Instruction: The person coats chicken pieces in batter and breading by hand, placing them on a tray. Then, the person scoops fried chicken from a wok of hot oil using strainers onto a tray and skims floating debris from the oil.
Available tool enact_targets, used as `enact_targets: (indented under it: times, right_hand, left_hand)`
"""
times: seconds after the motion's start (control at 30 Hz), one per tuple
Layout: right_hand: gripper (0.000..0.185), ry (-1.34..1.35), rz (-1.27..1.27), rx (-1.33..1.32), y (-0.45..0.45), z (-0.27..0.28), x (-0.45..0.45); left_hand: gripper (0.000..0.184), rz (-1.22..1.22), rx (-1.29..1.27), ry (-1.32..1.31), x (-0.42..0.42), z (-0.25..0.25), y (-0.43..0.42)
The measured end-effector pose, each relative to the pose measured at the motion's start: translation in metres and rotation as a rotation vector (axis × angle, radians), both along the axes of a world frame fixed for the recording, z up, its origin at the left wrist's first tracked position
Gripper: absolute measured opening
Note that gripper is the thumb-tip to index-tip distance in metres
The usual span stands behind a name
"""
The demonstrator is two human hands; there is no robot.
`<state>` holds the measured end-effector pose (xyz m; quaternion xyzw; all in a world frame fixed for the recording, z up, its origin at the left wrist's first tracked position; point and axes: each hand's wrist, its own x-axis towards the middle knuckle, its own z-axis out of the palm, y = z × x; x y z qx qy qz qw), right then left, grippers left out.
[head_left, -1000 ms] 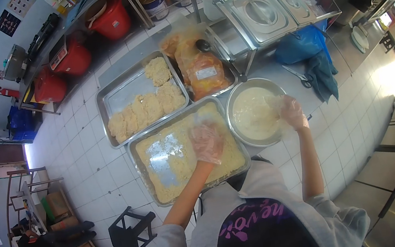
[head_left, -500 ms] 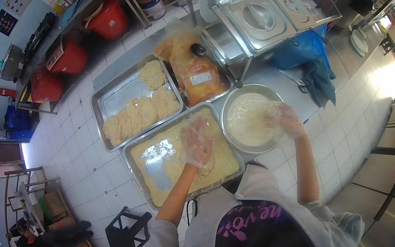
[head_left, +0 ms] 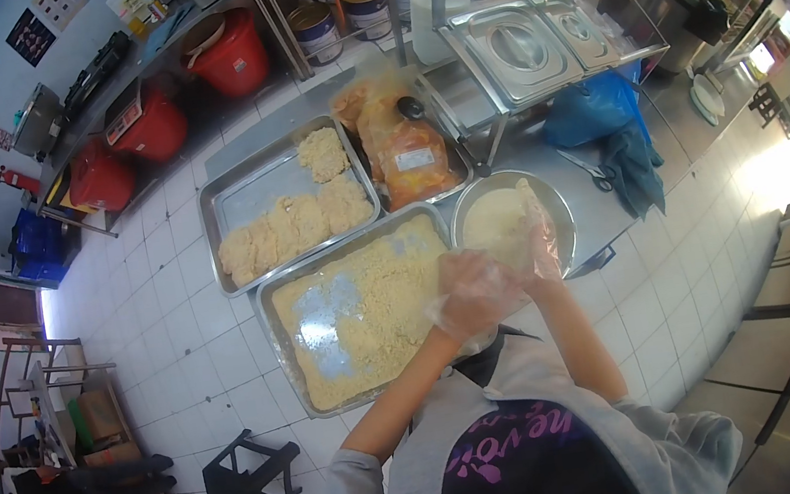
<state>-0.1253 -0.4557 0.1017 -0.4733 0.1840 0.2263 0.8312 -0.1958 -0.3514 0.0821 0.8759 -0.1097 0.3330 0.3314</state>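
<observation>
The gloved left hand point(head_left: 470, 295), partly curled, is now shifted from the crumb tray point(head_left: 284, 350) to beside the right hand point(head_left: 540, 242), whose fingers are extended over the bowl point(head_left: 564, 211), leaving the crumbs point(head_left: 381, 289) untouched; whether anything is gripped by either cannot be determined.

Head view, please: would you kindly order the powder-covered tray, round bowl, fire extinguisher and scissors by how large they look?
1. Powder-covered tray
2. Round bowl, though partly covered
3. Fire extinguisher and scissors, too alike to rank
</observation>
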Motion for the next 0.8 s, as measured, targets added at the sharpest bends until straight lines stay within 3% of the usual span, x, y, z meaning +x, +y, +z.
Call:
enact_targets:
  times: [0.07, 0.27, 0.43, 0.47, 0.53, 0.8]
  right_hand:
    - [0.063, 0.008, 0.02, 0.017, -0.004, -0.001, 0.003]
    - [0.062, 0.008, 0.068, 0.038, -0.019, -0.011, 0.017]
    - [0.062, 0.015, 0.103, 0.034, -0.023, -0.012, 0.021]
    - [0.061, 0.017, 0.106, 0.034, -0.024, -0.011, 0.021]
    - [0.061, 0.022, 0.114, 0.031, -0.024, -0.011, 0.024]
    - [0.06, 0.048, 0.164, 0.016, -0.029, -0.01, 0.03]
  left_hand:
    - [0.019, -0.016, 0.059, -0.091, 0.002, -0.002, -0.007]
    - [0.027, -0.117, -0.093, -0.038, -0.004, -0.015, -0.041]
    - [0.014, -0.326, -1.006, 0.28, -0.005, -0.026, -0.069]
    - [0.014, -0.324, -1.009, 0.278, -0.003, -0.026, -0.067]
    - [0.013, -0.094, -0.12, -0.171, 0.002, -0.013, -0.057]
    - [0.016, -0.082, -0.004, -0.03, 0.001, -0.005, -0.062]
